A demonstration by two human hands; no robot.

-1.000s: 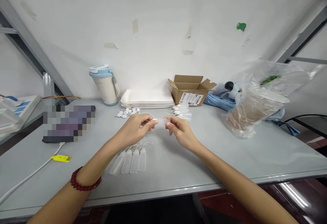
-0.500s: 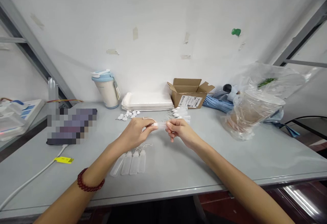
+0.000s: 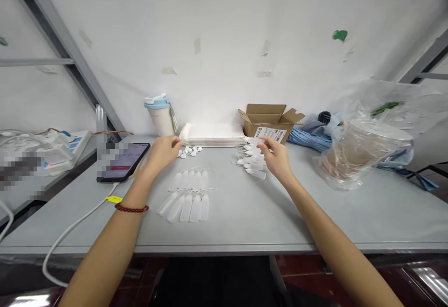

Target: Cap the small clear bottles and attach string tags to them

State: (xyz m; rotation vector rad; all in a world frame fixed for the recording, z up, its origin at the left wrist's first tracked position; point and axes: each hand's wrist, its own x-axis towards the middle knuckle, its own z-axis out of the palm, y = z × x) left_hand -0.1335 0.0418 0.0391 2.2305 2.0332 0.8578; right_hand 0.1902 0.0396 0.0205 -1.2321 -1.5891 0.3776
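Note:
My right hand (image 3: 277,156) pinches a small clear plastic bottle (image 3: 254,141) just above a loose pile of the same bottles (image 3: 250,163). My left hand (image 3: 161,152) reaches out to a scatter of small white caps (image 3: 190,151); its fingertips are close together beside them, and I cannot tell whether they hold one. Between my arms, two rows of capped bottles lie flat on the grey table (image 3: 245,218), a far row (image 3: 191,179) and a near row (image 3: 185,207). A red bead bracelet (image 3: 131,208) is on my left wrist.
A phone (image 3: 123,161) with a white cable lies at the left. A blue-lidded cup (image 3: 161,115), a stack of white sheets (image 3: 215,134) and an open cardboard box (image 3: 270,122) line the wall. A plastic-wrapped container (image 3: 364,150) and blue cloth sit at the right.
My hands, which held one bottle together at the middle, have parted. The left has gone out to the caps, the right to the bottle pile. The view has shifted left.

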